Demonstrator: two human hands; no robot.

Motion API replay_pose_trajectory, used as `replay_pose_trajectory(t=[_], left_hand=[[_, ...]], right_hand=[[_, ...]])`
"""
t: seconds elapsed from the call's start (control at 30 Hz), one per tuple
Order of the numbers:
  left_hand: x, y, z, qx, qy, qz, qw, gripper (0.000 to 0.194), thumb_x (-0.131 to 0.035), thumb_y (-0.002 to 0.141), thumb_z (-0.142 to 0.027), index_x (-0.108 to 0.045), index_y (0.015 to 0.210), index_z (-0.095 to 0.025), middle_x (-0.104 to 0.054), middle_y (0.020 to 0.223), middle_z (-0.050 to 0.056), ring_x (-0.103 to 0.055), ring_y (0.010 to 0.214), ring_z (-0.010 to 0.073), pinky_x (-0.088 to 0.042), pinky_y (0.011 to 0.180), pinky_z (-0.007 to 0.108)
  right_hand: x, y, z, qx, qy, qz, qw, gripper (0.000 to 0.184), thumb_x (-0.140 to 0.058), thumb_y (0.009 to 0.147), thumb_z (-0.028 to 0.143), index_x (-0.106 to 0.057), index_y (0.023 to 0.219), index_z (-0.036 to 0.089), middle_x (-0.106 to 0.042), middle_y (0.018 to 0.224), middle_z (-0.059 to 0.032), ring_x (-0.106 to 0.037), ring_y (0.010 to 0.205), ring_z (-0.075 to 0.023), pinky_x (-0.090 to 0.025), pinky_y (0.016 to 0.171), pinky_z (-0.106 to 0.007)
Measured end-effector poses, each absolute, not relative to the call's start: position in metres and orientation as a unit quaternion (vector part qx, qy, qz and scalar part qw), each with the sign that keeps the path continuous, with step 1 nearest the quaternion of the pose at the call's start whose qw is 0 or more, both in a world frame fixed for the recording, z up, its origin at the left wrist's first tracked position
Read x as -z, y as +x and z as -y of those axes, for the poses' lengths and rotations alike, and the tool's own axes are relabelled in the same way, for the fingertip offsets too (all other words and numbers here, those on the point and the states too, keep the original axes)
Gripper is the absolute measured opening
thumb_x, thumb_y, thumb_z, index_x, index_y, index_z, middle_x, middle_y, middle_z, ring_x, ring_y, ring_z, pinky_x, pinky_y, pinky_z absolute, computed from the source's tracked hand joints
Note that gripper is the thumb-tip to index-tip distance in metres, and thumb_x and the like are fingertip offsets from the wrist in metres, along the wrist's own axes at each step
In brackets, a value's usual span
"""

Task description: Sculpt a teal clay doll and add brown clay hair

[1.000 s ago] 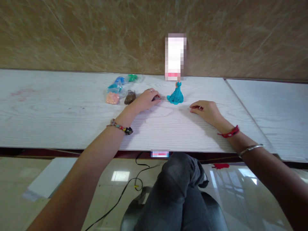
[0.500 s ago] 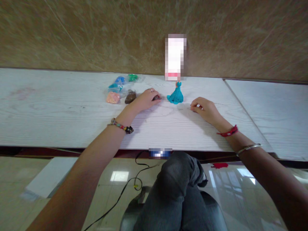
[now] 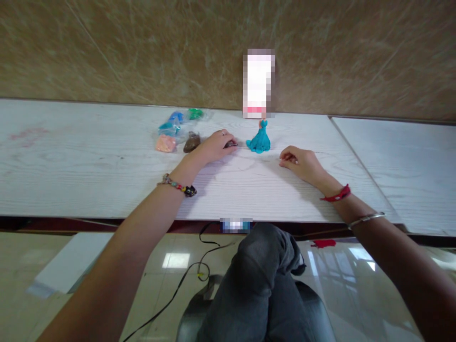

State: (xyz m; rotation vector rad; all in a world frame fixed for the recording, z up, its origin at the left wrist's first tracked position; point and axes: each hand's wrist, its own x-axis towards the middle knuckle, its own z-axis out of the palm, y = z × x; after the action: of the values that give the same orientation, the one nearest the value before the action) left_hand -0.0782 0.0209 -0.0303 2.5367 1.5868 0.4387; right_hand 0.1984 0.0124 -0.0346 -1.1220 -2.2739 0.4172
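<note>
Figure (image 3: pixel 261 135) near desk's (image 3: pixel 107 166) far edge: gown (image 3: pixel 259 144) and torso (image 3: pixel 263 124) formed, head not discernible. Left hand (image 3: pixel 215 144) grips thin dark object (image 3: pixel 232 144); right hand (image 3: pixel 302 162) curled, contents cannot be determined.

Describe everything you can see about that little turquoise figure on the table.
The turquoise figure looks moulded from clay. Its narrow bodice widens into a skirt trailing toward the picture's left; peach-coloured parts show beside and above the bodice. It stands upright on the white tabletop, the only thing seen touching it. Its tip overlaps the blurred bright panel behind, so any head is hard to make out.
</note>
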Motion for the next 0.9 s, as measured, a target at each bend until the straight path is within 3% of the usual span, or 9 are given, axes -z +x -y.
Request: replay_pose_trajectory(t=[0.13, 0.33, 0.73, 0.9], left_hand=[[0.030, -0.078, -0.020, -0.144, 0.837, -0.524, 0.060, 0.026, -0.044, 0.082, -0.031, -0.057, 0.097, -0.014, -0.052, 0.095, 0.006, -0.048, 0.092, 0.0166, -0.038, 0.083, 0.028], [0.030, -0.079, -0.021, -0.140, 0.836, -0.525, 0.068, 0.026, -0.044, 0.081, -0.030, -0.056, 0.099, -0.015, -0.051, 0.098, 0.006, -0.047, 0.096, 0.0176, -0.037, 0.085, 0.030], [0.031, -0.080, -0.022, -0.136, 0.843, -0.518, 0.052, 0.029, -0.043, 0.081, -0.032, -0.056, 0.100, -0.015, -0.052, 0.096, 0.006, -0.048, 0.093, 0.0173, -0.038, 0.085, 0.028], [0.028, -0.078, -0.020, -0.126, 0.840, -0.524, 0.062, 0.028, -0.043, 0.082, -0.031, -0.057, 0.099, -0.014, -0.052, 0.097, 0.007, -0.048, 0.094, 0.0172, -0.038, 0.086, 0.028]], right_hand=[[0.032, 0.200, -0.012, -0.105, -0.426, 0.857, 0.270, 0.010, -0.060, 0.070, 0.025, -0.059, 0.063, 0.018, -0.061, 0.059, 0.0003, -0.052, 0.054, -0.0111, -0.037, 0.053, -0.023], [0.034, 0.202, -0.013, -0.056, -0.361, 0.897, 0.249, 0.015, -0.055, 0.076, 0.021, -0.066, 0.068, 0.017, -0.066, 0.073, -0.0048, -0.059, 0.069, -0.0166, -0.044, 0.066, -0.028], [0.040, 0.224, -0.014, -0.021, -0.368, 0.900, 0.234, 0.027, -0.049, 0.082, 0.029, -0.066, 0.100, 0.017, -0.062, 0.095, -0.0093, -0.059, 0.082, -0.0191, -0.048, 0.073, -0.031], [0.038, 0.224, -0.009, -0.014, -0.343, 0.917, 0.205, 0.027, -0.045, 0.084, 0.029, -0.066, 0.100, 0.020, -0.060, 0.096, -0.0087, -0.058, 0.082, -0.0174, -0.049, 0.073, -0.030]])
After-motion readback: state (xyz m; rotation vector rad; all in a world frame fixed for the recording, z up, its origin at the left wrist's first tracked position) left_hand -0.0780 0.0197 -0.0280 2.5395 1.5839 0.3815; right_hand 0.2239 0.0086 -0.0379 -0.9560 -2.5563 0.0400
